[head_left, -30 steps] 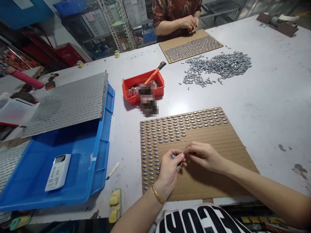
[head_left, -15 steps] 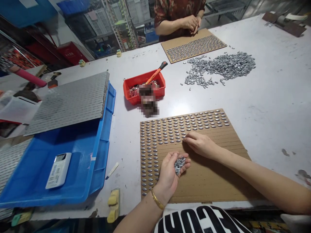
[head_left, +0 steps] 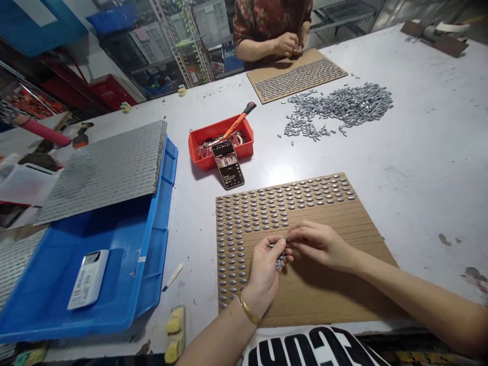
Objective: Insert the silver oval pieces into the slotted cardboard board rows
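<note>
My left hand [head_left: 267, 259] is curled around a small heap of grey spindle-shaped metal pieces [head_left: 281, 260], its thumb bent over them. The fingertips of my right hand [head_left: 322, 245] are pinched at the left thumb tip, where a bit of one grey piece seems to show between them. Both hands are above a brown cardboard sheet [head_left: 324, 300]. Rows of the same pieces [head_left: 263, 206] lie along its far edge and down its left side. The cardboard's near right part is bare, with shallow grooves.
A phone [head_left: 227, 165] leans on a red bin [head_left: 246, 147] holding an orange-handled tool [head_left: 240, 121]. Loose grey pieces [head_left: 358, 104] are piled farther back. Across the table, a person works over another cardboard sheet [head_left: 254, 81]. At left, a blue crate [head_left: 154, 254] carries a filled grey board [head_left: 107, 170].
My right hand has drawn back from the rows to my left hand's fingertips. My left hand has closed from an open cupped palm over its pieces. The view has shifted slightly.
</note>
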### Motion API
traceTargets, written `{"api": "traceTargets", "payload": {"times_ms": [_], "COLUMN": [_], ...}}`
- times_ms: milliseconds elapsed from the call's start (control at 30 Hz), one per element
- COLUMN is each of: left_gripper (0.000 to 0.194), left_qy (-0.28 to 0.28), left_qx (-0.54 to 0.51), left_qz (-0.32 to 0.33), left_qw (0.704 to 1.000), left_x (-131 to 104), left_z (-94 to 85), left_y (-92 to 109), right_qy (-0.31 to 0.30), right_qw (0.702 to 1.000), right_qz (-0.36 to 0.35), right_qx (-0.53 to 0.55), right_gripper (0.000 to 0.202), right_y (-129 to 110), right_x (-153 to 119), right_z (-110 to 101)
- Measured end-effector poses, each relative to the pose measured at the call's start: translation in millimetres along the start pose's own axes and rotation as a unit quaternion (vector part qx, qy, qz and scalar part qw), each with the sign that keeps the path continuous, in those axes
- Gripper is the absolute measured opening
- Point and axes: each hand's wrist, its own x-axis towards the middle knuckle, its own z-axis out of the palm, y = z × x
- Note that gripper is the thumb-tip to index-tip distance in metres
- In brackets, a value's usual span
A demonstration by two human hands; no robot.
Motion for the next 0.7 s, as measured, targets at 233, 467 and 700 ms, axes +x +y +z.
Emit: {"api": "traceTargets", "payload": {"times_ms": [233,467,700], "left_gripper": [0.029,0.033,0.022], "left_qy": [-0.043,-0.045,-0.027], "left_qx": [0.038,0.021,-0.031], "left_qz": [-0.048,-0.08,-0.091], "left_qw": [0.997,0.996,0.995], "left_x": [9.4,17.5,19.7], "left_z": [10.0,17.7,22.4], "left_y": [2.2,4.0,9.1], "right_qy": [0.001,0.014,0.056], "right_qw": [0.993,0.986,0.986], "right_qz": [-0.053,-0.074,-0.035], "right_qx": [-0.106,-0.15,-0.153], "right_gripper": [0.021,0.021,0.015], "right_y": [8.6,14.0,44.6], "right_x": [-10.8,-11.9,0.6], "right_z": [-2.2,-8.1,-10.5]}}
